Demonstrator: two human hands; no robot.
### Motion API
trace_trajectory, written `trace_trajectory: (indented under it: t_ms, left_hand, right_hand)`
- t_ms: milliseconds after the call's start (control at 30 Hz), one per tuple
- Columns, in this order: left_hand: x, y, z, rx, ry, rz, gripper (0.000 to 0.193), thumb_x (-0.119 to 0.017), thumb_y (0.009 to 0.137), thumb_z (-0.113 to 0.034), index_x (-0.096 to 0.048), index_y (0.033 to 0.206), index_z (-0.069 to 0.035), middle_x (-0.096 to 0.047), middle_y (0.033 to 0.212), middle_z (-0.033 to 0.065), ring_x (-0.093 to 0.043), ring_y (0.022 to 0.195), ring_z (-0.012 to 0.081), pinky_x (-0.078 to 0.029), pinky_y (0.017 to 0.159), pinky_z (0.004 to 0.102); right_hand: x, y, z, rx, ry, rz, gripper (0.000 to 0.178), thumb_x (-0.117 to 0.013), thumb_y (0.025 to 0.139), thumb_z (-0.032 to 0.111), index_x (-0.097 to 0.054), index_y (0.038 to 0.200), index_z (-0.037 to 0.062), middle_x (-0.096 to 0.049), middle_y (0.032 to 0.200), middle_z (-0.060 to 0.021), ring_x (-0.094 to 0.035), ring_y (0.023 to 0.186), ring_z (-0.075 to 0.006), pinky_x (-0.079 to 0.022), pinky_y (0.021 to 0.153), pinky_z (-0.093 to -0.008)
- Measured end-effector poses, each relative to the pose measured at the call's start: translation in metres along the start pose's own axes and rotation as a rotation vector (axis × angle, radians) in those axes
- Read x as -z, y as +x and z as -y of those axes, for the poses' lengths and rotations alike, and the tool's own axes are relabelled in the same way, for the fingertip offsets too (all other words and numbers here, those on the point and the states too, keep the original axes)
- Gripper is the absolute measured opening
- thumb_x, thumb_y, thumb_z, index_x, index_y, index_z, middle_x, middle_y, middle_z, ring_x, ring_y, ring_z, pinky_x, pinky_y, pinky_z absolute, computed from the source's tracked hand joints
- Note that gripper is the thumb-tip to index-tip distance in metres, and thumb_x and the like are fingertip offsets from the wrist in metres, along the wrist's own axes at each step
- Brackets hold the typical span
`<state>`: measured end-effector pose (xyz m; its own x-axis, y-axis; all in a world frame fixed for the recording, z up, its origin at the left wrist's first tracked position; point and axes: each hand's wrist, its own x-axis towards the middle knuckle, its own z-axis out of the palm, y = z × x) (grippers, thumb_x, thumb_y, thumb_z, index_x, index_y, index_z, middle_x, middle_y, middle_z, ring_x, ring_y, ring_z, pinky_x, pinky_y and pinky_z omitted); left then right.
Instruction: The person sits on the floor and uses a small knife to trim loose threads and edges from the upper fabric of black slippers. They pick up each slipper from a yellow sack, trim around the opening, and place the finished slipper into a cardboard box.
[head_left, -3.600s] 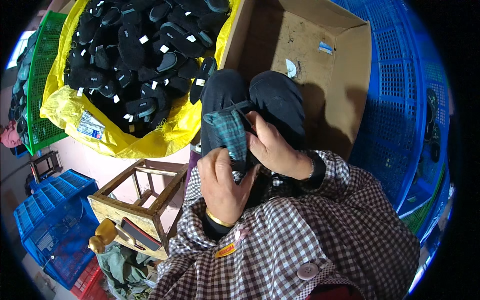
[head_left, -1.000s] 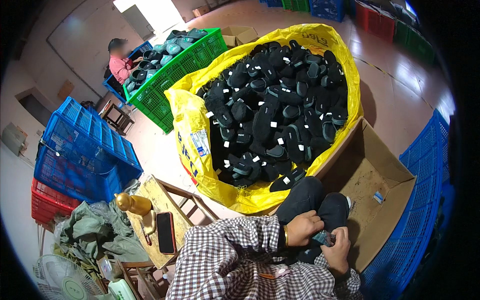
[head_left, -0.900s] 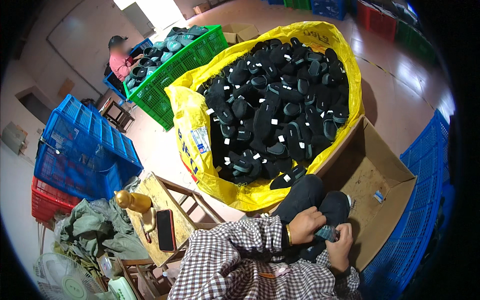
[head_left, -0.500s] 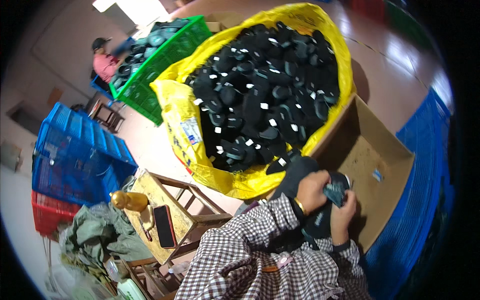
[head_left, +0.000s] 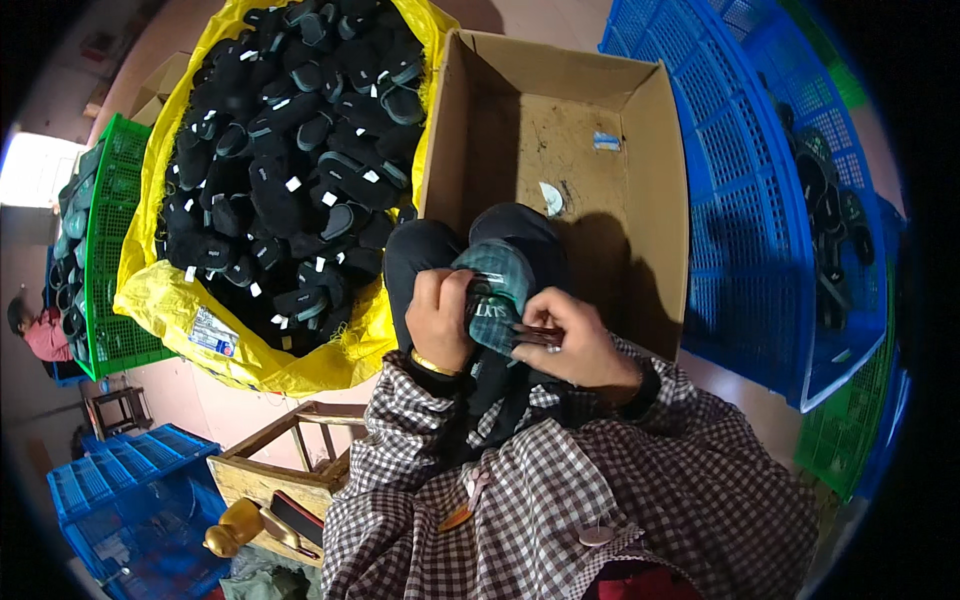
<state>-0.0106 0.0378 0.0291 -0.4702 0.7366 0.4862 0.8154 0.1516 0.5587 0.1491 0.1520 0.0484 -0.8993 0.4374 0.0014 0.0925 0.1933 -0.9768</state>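
Note:
A dark green plaid slipper (head_left: 497, 318) lies across my lap, its footbed facing up with pale lettering on it. My left hand (head_left: 440, 318) is closed around its left side, the thumb near the strap. At the slipper's right edge my right hand (head_left: 580, 345) is closed on a slim dark two-pronged tool (head_left: 538, 338), which may be snips or tweezers. The tool's tips reach the slipper's edge. Black cloth lies over my knees beneath the slipper.
A yellow sack (head_left: 262, 372) full of black slippers stands at the left. Beside my knees sits a cardboard box (head_left: 655, 150) with scraps inside. Blue crates (head_left: 740, 240) line the right; a wooden stool (head_left: 268, 478) with a phone and golden bottle (head_left: 236, 527) is at the lower left.
My view has swung to the right, so the sack now appears further left. The slipper has been turned, and its footbed now shows between my hands.

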Motion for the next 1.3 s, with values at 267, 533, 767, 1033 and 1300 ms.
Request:
trace_trajectory:
  t_ms: [267,533,767,1033,1300]
  left_hand:
    - [-0.003,-0.007,-0.023,-0.299,0.089,-0.032,0.027,-0.064,0.065,-0.012,-0.062,0.092,-0.007,-0.059,0.084,0.0065,-0.058,0.074,0.0235,-0.047,0.058,0.0323]
    - [0.024,-0.026,-0.021,-0.349,0.062,0.052,0.024,-0.069,0.063,-0.008,-0.065,0.087,-0.006,-0.059,0.082,0.0063,-0.059,0.072,0.0220,-0.046,0.057,0.0316]
    - [0.042,-0.063,-0.045,-0.051,-0.035,0.493,0.035,-0.061,0.072,0.000,-0.063,0.106,0.004,-0.059,0.103,0.0184,-0.058,0.093,0.0324,-0.052,0.080,0.0387]
    - [-0.035,-0.041,-0.019,-0.139,-0.131,0.572,0.047,-0.046,0.091,-0.018,-0.047,0.137,-0.008,-0.051,0.134,0.0151,-0.048,0.124,0.0313,-0.033,0.109,0.0439]
    - [-0.045,-0.017,-0.015,-0.151,-0.212,0.576,0.044,-0.043,0.096,-0.020,-0.044,0.138,-0.007,-0.045,0.140,0.0146,-0.043,0.129,0.0305,-0.032,0.109,0.0425]
  right_hand:
    - [0.011,0.025,-0.016,-0.047,-0.162,-0.123,0.049,-0.074,0.080,0.030,-0.055,0.110,-0.0036,-0.065,0.092,-0.0189,-0.066,0.088,-0.0224,-0.051,0.079,-0.0324]
    - [0.019,0.020,-0.047,-0.251,0.223,-0.315,0.028,-0.070,0.087,0.022,-0.059,0.089,-0.0032,-0.058,0.074,0.0001,-0.051,0.070,-0.0051,-0.046,0.064,-0.0242]
    - [0.024,0.019,-0.037,-0.274,0.093,-0.243,0.029,-0.056,0.096,0.027,-0.054,0.089,-0.0009,-0.054,0.075,-0.0013,-0.046,0.070,-0.0061,-0.043,0.063,-0.0258]
    - [0.019,0.017,-0.033,-0.204,-0.025,-0.218,0.033,-0.043,0.101,0.031,-0.052,0.092,0.0003,-0.047,0.072,-0.0111,-0.046,0.065,-0.0193,-0.042,0.065,-0.0333]
    - [0.010,0.024,-0.048,-0.175,0.121,-0.363,0.033,-0.044,0.102,0.030,-0.053,0.093,-0.0009,-0.047,0.071,-0.0039,-0.042,0.068,-0.0119,-0.041,0.064,-0.0302]
